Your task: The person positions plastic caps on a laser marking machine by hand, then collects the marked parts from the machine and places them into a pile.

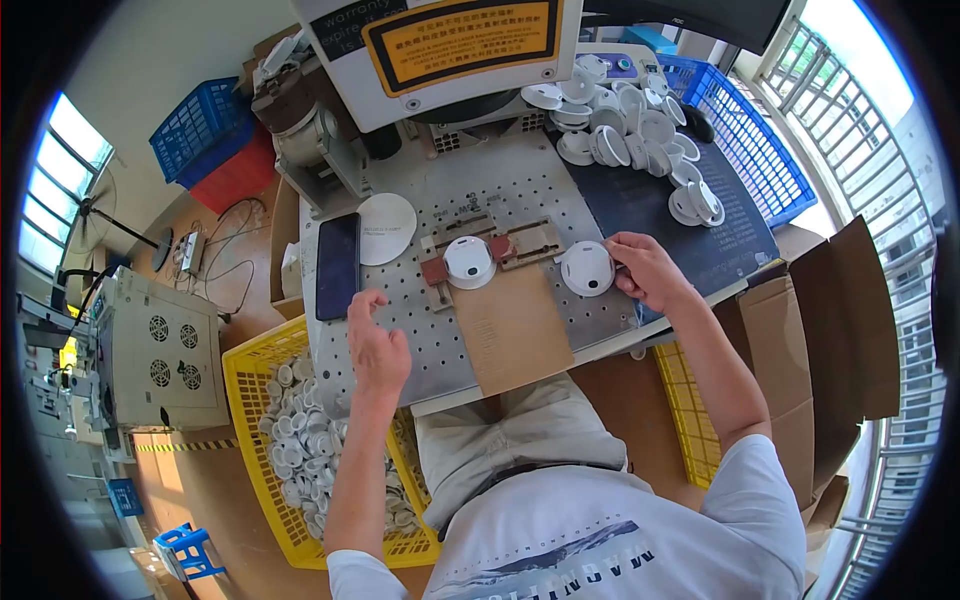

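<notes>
My right hand [648, 272] grips the edge of a white round plastic cover [587, 269], which has a small dark oval mark, above the right part of the perforated metal plate. A second white round cover [469, 262] sits in the fixture [520, 245], between two reddish-brown blocks. My left hand [378, 348] is raised over the plate's left side with nothing in it, fingers loosely bent and thumb apart. Just beyond it lies a dark phone [338, 268], beside a white disc [387, 228]. A piece of brown cardboard [512, 330] lies in front of the fixture.
A machine head with a yellow warning label [462, 42] overhangs the plate. Many white covers [620, 125] are piled on the dark mat at the back right. A yellow basket [262, 470] full of white parts stands lower left. An open cardboard box [800, 370] is at the right.
</notes>
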`<state>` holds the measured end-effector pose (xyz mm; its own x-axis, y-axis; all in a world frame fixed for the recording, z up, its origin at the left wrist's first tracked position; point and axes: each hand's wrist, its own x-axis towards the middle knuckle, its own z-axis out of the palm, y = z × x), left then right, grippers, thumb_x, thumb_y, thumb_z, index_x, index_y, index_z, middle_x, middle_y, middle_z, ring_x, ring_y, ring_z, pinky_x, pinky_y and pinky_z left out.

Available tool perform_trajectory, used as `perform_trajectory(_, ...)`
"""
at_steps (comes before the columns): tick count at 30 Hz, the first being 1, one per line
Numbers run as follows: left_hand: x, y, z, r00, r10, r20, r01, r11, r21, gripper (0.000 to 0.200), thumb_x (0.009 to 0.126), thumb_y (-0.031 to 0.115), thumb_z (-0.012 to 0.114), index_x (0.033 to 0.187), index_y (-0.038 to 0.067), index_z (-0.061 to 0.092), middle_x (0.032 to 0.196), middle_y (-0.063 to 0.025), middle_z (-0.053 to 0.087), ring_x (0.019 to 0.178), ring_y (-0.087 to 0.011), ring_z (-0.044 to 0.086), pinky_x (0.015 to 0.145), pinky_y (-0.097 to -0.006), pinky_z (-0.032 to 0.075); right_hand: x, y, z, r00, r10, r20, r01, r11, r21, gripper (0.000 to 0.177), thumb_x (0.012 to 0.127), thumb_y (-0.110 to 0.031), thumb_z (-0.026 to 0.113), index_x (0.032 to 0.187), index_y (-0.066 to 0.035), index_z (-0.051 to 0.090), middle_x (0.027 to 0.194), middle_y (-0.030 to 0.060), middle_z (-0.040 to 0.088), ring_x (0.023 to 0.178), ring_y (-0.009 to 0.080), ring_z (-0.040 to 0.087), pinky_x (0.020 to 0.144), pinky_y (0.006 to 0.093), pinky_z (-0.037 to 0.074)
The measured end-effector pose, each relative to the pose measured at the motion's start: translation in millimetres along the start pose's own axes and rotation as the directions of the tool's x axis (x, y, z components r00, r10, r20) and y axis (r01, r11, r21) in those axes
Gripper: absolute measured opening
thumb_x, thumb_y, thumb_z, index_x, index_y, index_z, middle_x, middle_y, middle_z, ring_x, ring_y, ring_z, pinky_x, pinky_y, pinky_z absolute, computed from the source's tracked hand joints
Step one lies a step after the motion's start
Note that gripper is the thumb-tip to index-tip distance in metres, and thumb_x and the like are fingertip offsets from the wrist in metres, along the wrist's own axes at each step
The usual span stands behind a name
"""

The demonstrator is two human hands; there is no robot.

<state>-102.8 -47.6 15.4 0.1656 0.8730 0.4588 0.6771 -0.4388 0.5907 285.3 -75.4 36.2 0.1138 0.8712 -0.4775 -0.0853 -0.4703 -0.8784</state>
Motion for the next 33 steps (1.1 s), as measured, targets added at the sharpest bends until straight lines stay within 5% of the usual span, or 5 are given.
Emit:
perform_trajectory(2, 32, 23, 27, 0.986, 0.145, 0.081, -0.156, 0.976, 0.149, 0.01, 0.067, -0.005, 0.057, 0.074, -0.011, 0.063, 0.119, -0.0207, 0.054, 0.111, -0.0383, 0.051, 0.098, -0.0443, 0.041, -5, -2, -6, 0.997, -0.049, -0.053, 0.041, 0.989, -0.141, 0.027, 0.097, -0.029, 0.061, 0.105, -0.003, 0.062, 0.077, 0.0044, 0.059, 0.052, 0.0098, 0.05, 0.045, 0.027, 0.039)
perform_trajectory(4, 58, 43, 60, 0.941, 0.325, 0.092, -0.337, 0.914, 0.225, 0.01, 0.069, 0.001, 0.061, 0.063, -0.006, 0.065, 0.112, -0.0211, 0.06, 0.109, -0.0373, 0.05, 0.094, -0.0469, 0.04, -15, -4, 1, 0.747, -0.659, -0.082, 0.388, 0.532, -0.753, 0.034, 0.091, -0.03, 0.068, 0.109, -0.002, 0.061, 0.094, 0.0138, 0.064, 0.071, 0.0232, 0.063, 0.065, 0.0359, 0.051)
perform_trajectory(14, -10, 71, 73, 0.773, 0.259, 0.58, -0.509, 0.797, 0.323, 0.01, 0.07, 0.01, 0.065, 0.064, 0.006, 0.072, 0.09, -0.0181, 0.063, 0.104, -0.0319, 0.05, 0.086, -0.046, 0.04, -55, -5, 46, 0.843, -0.436, 0.314, 0.478, 0.341, -0.81, 0.049, 0.078, -0.031, 0.077, 0.111, -0.003, 0.054, 0.117, 0.0175, 0.057, 0.086, 0.0389, 0.066, 0.076, 0.0444, 0.053)
perform_trajectory(22, -55, -12, -15, 0.997, 0.036, 0.072, -0.06, 0.928, 0.367, 0.021, 0.058, -0.008, 0.065, 0.079, -0.009, 0.064, 0.12, -0.0201, 0.053, 0.108, -0.0403, 0.051, 0.095, -0.0448, 0.042, -37, 1, 127, 0.679, -0.513, 0.526, 0.725, 0.351, -0.593, 0.038, 0.081, -0.015, 0.072, 0.108, 0.0, 0.05, 0.113, 0.0194, 0.055, 0.075, 0.0389, 0.066, 0.07, 0.0472, 0.053)
perform_trajectory(33, -57, -18, -18, 0.999, -0.013, 0.048, -0.006, 0.927, 0.375, 0.011, 0.058, -0.004, 0.073, 0.067, -0.006, 0.067, 0.123, -0.0191, 0.051, 0.109, -0.0395, 0.049, 0.093, -0.0447, 0.043, 2, 4, 163, 0.646, -0.633, 0.427, 0.667, 0.196, -0.719, 0.036, 0.084, -0.017, 0.069, 0.104, 0.004, 0.048, 0.114, 0.0229, 0.054, 0.079, 0.0427, 0.065, 0.066, 0.048, 0.054)
